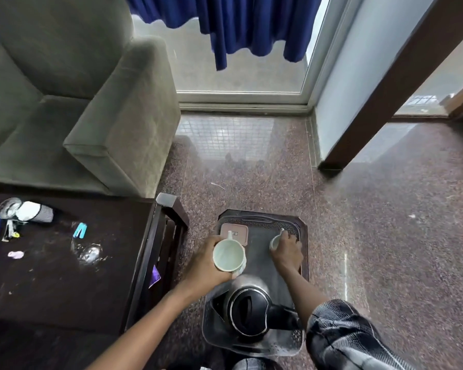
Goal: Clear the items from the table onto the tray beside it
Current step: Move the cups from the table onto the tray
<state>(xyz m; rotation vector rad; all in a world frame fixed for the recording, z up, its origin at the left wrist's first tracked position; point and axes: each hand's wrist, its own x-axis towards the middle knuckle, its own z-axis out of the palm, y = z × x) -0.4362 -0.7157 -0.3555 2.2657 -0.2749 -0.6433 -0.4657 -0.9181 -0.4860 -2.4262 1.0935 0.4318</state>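
Both hands are over the tray [259, 217], which sits on the floor just right of the dark table [64, 289].

Left hand [206, 260]: fingers wrapped round a big white mug [228, 256], mouth up, looks empty. It's over the tray's left side, btwn the pink box [239, 233] at the far-left corner & the kettle [249, 312] at the near end. Can't tell if the mug is down on the tray or held just above it.

Right hand [288, 252]: curled round a small white cup [274, 242] at the far-right part of the tray, tipped w/ its mouth toward the left. Mostly hidden by the fingers; can't tell if it touches the tray.

On the table: a clear glass [90, 253] near the middle, a blue clip [80, 230] just beyond it, a pink scrap [16, 254] further left, a patterned pouch [36, 212] & a 2nd glass on its side [8, 206] at the far-left, keys [10, 232] close by.

Grey armchair [78, 102] beyond the table; blue curtain [238, 22] at the far window.
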